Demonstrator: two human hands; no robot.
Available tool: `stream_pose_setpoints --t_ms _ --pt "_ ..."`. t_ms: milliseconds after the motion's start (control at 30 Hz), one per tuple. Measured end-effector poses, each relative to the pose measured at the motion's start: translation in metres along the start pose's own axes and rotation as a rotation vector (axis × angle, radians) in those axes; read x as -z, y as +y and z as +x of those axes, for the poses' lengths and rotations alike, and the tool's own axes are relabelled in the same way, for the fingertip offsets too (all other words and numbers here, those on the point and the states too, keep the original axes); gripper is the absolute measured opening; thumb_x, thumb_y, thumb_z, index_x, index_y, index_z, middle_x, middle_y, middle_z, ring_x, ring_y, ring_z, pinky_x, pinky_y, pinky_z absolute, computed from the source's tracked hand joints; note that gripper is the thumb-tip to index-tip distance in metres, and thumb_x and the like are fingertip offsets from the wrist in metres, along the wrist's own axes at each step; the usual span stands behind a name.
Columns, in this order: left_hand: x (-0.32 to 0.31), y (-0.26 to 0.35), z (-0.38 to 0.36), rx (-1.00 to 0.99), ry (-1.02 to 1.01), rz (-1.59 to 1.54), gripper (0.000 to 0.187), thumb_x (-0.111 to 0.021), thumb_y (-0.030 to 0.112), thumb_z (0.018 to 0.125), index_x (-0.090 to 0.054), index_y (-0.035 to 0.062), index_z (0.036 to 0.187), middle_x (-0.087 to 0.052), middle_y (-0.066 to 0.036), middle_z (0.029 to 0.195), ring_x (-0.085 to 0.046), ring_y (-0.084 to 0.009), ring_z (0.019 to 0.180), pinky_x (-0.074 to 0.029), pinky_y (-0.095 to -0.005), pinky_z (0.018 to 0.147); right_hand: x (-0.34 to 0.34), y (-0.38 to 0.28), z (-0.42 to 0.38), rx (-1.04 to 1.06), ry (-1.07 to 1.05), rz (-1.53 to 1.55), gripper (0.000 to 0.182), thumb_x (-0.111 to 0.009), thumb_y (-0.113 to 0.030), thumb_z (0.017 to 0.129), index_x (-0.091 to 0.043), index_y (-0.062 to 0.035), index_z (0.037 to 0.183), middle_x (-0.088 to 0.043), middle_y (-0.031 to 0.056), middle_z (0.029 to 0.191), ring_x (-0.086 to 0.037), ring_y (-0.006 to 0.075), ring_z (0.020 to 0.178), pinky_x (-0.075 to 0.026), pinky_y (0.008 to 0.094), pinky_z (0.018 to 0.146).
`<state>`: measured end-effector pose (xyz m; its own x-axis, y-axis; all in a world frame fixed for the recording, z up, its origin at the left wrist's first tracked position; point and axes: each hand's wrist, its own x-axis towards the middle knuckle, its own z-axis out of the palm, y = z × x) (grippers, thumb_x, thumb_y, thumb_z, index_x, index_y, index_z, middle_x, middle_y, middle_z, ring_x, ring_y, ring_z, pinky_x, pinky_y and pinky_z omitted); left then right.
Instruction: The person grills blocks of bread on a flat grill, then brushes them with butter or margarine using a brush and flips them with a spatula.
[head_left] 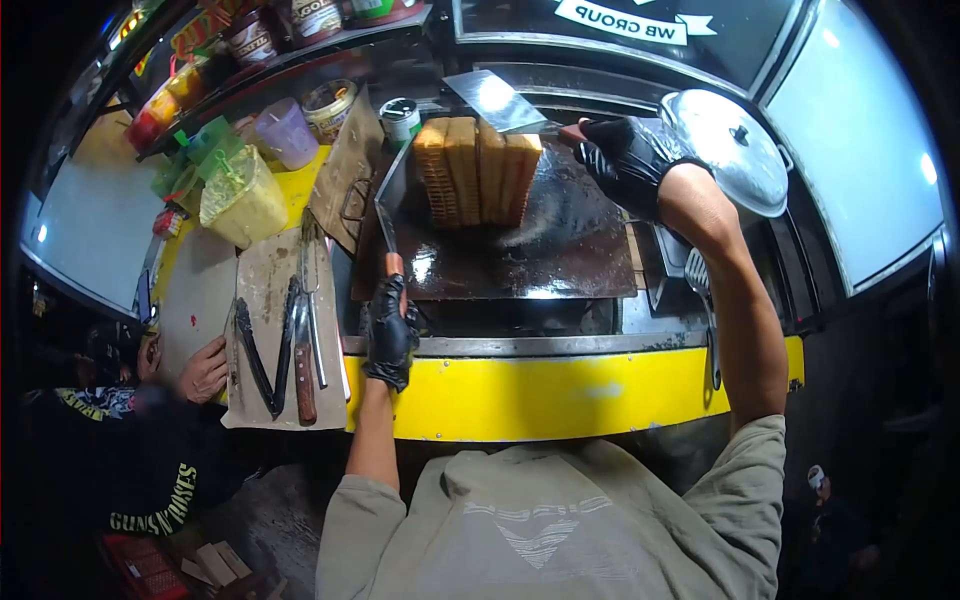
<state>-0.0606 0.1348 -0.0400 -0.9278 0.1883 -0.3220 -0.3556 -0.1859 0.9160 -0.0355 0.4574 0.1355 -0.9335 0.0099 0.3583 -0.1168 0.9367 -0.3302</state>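
Observation:
Several thick slices of browned bread (478, 172) stand upright, pressed side by side, on a dark, shiny griddle (585, 245). My left hand (391, 335), in a black glove, is closed around the wooden handle of a spatula (391, 215). Its metal blade stands along the left side of the bread. Higher up on the right, my right hand (628, 162), also black-gloved, grips the handle of a wide metal scraper (492, 98). That flat blade reaches left, over the far top edge of the slices.
Tongs (283, 350) and a wooden-handled knife (304, 385) lie on brown cardboard (255, 300) at left. Plastic tubs (245, 205) stand behind. A lidded pot (735, 150) sits right, above a slotted turner (705, 300). A co-worker's hand (205, 370) rests at the left counter.

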Motion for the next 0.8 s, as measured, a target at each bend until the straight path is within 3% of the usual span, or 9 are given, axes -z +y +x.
stream_pose_setpoints --t_ms 67,133,200,300,367,433,467,600,800 --pt "-0.005 0.023 -0.003 0.039 0.028 0.068 0.046 -0.040 0.036 0.098 -0.042 0.0154 0.139 -0.055 0.009 0.121 -0.034 0.0007 0.057 -0.025 -0.0165 0.049 0.002 0.004 -0.007 -0.021 0.035 -0.043 0.031 -0.046 -0.029 0.095 -0.070 -0.0099 0.099 -0.068 0.0164 0.092 -0.066 0.0340 0.080 -0.052 0.0375 0.072" --pt "-0.004 0.030 0.010 0.037 0.020 0.104 0.047 -0.040 0.036 0.098 -0.040 0.0154 0.141 -0.052 0.010 0.128 -0.033 0.0013 0.057 -0.024 -0.0164 0.048 0.010 -0.004 -0.005 -0.170 -0.289 -0.161 0.029 -0.048 -0.027 0.093 -0.071 -0.0108 0.099 -0.068 0.0156 0.096 -0.066 0.0329 0.082 -0.052 0.0361 0.074" --pt "-0.011 0.041 0.015 -0.246 -0.019 0.121 0.048 -0.039 0.035 0.099 -0.036 0.0154 0.143 -0.047 0.013 0.134 -0.032 0.0014 0.054 -0.023 -0.0173 0.046 0.018 -0.005 -0.009 -0.183 -0.226 -0.026 0.029 -0.050 -0.030 0.091 -0.070 -0.0102 0.102 -0.067 0.0187 0.092 -0.065 0.0329 0.084 -0.052 0.0366 0.074" --pt "-0.015 0.054 0.009 -0.133 -0.046 0.139 0.049 -0.038 0.034 0.099 -0.033 0.0156 0.144 -0.045 0.017 0.135 -0.034 0.0014 0.053 -0.022 -0.0173 0.045 0.011 0.003 -0.006 -0.189 -0.190 -0.083 0.031 -0.049 -0.030 0.092 -0.069 -0.0094 0.105 -0.066 0.0188 0.097 -0.065 0.0327 0.088 -0.051 0.0363 0.076" --pt "-0.011 0.043 0.010 -0.127 -0.005 0.119 0.043 -0.041 0.036 0.098 -0.044 0.0177 0.137 -0.060 0.012 0.110 -0.036 0.0001 0.050 -0.022 -0.0174 0.044 0.017 -0.014 -0.004 -0.240 -0.312 -0.178 0.031 -0.048 -0.028 0.094 -0.068 -0.0100 0.108 -0.066 0.0166 0.106 -0.064 0.0315 0.094 -0.051 0.0350 0.080" --pt "-0.003 0.036 0.010 0.028 0.044 0.119 0.036 -0.045 0.037 0.096 -0.054 0.0203 0.126 -0.054 0.008 0.072 -0.037 -0.0017 0.046 -0.024 -0.0184 0.041 0.018 -0.007 0.000 -0.206 -0.269 -0.142 0.030 -0.047 -0.026 0.093 -0.067 -0.0102 0.110 -0.066 0.0162 0.105 -0.065 0.0306 0.094 -0.052 0.0350 0.079" --pt "-0.010 0.032 0.003 -0.047 0.096 0.097 0.029 -0.049 0.037 0.095 -0.060 0.0215 0.117 -0.036 0.008 0.055 -0.036 -0.0032 0.042 -0.025 -0.0198 0.039 0.020 -0.004 0.003 -0.138 -0.260 -0.112 0.031 -0.047 -0.027 0.093 -0.067 -0.0105 0.111 -0.067 0.0148 0.103 -0.066 0.0291 0.092 -0.052 0.0350 0.079" --pt "-0.002 0.016 -0.001 -0.015 0.042 0.044 0.030 -0.047 0.038 0.096 -0.058 0.0184 0.116 -0.046 0.005 0.060 -0.041 -0.0047 0.044 -0.029 -0.0193 0.038 0.022 -0.044 0.013 -0.177 -0.262 -0.019 0.034 -0.042 -0.025 0.091 -0.064 -0.0093 0.112 -0.065 0.0223 0.096 -0.066 0.0340 0.087 -0.051 0.0403 0.079" --pt "0.006 0.001 -0.002 0.031 -0.067 -0.025 0.026 -0.046 0.031 0.097 -0.060 0.0210 0.116 -0.042 0.006 0.059 -0.034 -0.0029 0.042 -0.024 -0.0194 0.039 0.010 -0.058 0.013 0.039 -0.198 0.079 0.031 -0.067 -0.010 0.073 -0.065 -0.0048 0.104 -0.065 0.0200 0.086 -0.066 0.0327 0.082 -0.053 0.0371 0.073"
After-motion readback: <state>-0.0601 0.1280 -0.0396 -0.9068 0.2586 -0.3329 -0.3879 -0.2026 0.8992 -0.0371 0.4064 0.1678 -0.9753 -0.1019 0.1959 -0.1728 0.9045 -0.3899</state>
